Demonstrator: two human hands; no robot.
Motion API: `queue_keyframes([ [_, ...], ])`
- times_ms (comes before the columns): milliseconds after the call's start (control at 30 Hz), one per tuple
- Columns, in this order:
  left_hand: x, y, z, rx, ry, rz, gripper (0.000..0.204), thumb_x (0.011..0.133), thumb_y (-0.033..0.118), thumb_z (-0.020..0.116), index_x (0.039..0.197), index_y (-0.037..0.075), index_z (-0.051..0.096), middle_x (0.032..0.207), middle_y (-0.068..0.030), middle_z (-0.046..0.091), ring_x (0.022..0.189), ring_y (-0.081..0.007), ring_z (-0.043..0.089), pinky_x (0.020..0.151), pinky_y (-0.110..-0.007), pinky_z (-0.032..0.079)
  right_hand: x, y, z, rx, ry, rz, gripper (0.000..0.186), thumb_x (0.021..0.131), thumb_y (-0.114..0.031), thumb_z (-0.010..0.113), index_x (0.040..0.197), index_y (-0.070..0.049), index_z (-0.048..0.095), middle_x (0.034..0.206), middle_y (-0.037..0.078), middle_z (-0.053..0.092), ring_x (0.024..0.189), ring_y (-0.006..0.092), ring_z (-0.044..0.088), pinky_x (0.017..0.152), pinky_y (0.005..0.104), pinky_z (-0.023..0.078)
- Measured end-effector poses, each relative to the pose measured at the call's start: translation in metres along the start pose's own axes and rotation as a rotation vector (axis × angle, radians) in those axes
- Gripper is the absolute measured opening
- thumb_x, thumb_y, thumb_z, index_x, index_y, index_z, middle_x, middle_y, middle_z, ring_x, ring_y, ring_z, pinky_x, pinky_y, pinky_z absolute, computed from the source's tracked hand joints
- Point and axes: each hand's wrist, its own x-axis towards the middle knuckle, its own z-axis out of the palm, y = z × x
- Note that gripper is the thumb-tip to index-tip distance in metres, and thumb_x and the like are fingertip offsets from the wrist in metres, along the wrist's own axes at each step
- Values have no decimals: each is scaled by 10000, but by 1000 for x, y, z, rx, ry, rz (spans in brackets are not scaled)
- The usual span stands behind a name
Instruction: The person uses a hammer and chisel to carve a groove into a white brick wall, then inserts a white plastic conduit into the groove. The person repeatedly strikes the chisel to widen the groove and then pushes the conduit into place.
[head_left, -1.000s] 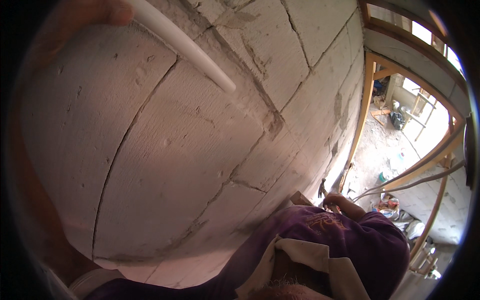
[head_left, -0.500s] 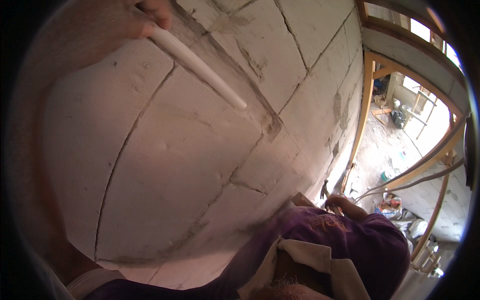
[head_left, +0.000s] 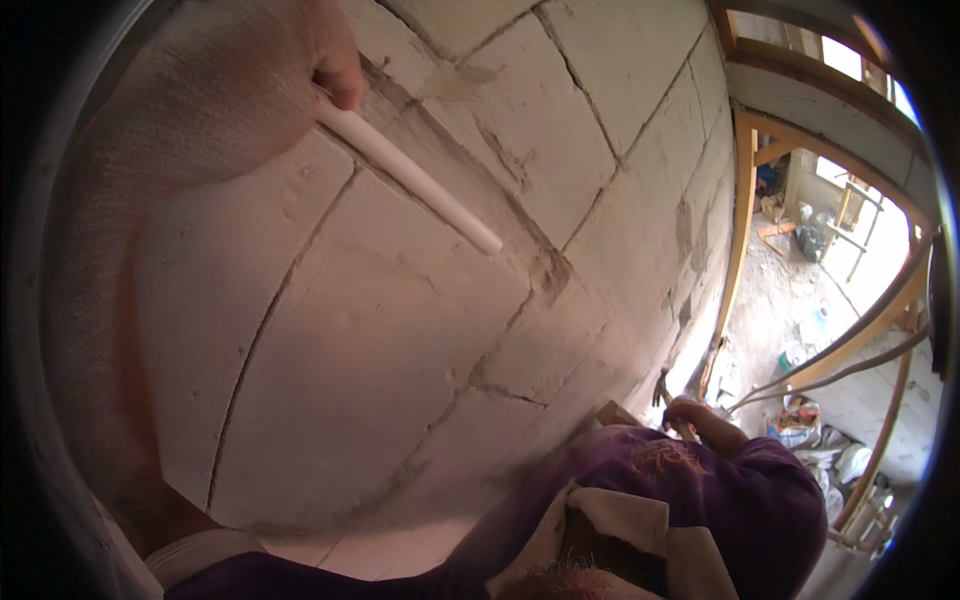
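Observation:
At the upper left, my dusty left hand [head_left: 270,85] reaches up along the wall, closed round the upper end of a white plastic pipe [head_left: 415,180]. The pipe slants down to the right, lying along a groove [head_left: 470,200] cut in the pale block wall [head_left: 360,310]. Its free lower end stops short of the groove's lower end. Down by my chest, my right hand [head_left: 690,411] is closed round the handle of a hammer [head_left: 661,388], whose dark claw head points upward. A brown, flat-edged piece [head_left: 615,413] shows next to it, partly hidden by my shirt.
Right of the wall stands a wooden door frame [head_left: 742,220]. Grey cables [head_left: 850,370] hang across the right side. Beyond lie a dusty floor [head_left: 765,290], a wooden stand [head_left: 850,225], and bags [head_left: 800,425] of rubble or material.
My left hand and the pipe have shifted slightly right and down in the picture, along with the whole view. Both hands keep their holds.

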Motion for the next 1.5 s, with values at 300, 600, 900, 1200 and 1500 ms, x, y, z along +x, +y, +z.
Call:
queue_keyframes([
  [300, 0, -15, 14, 17, 151, 127, 59, 857, 50, 671, 908, 72, 653, 904, -48, 626, 845, -149, 611, 843, -333, 514, 46, 30, 6, 11, 2, 113, 120, 610, -202, 820, 664, -121, 751, 692, 45, 712, 641, 159, 686, 592, 310, 551],
  [600, 4, 9, 13, 83, -90, -53, 29, 887, 73, 651, 911, 58, 648, 873, -60, 613, 786, -132, 608, 790, -301, 529, 30, 11, 2, 24, 21, 147, 145, 599, -204, 829, 658, -105, 742, 679, 47, 710, 609, 168, 683, 574, 310, 546],
  [900, -7, 45, 7, 175, -20, -119, 117, 931, 104, 606, 1005, 49, 678, 929, -81, 618, 894, -163, 617, 858, -320, 526, 23, 6, 2, 103, 15, 165, 150, 609, -201, 834, 649, -96, 735, 663, 52, 704, 595, 165, 682, 559, 302, 546],
  [1200, -44, 13, 6, 285, 141, 231, 197, 937, 88, 590, 1127, 40, 598, 1118, -108, 574, 1102, -286, 558, 993, -487, 460, 48, 25, 11, 60, 26, 114, 226, 577, -236, 847, 671, -64, 734, 704, 67, 715, 639, 188, 693, 612, 324, 566],
  [1500, -272, 97, -38, -47, -118, -552, 197, 947, 161, 525, 1042, 44, 652, 962, -147, 654, 930, -316, 585, 917, -448, 431, 23, -10, 0, 31, -9, 244, 190, 588, -176, 817, 706, -57, 727, 730, 69, 721, 665, 204, 709, 637, 337, 586],
])
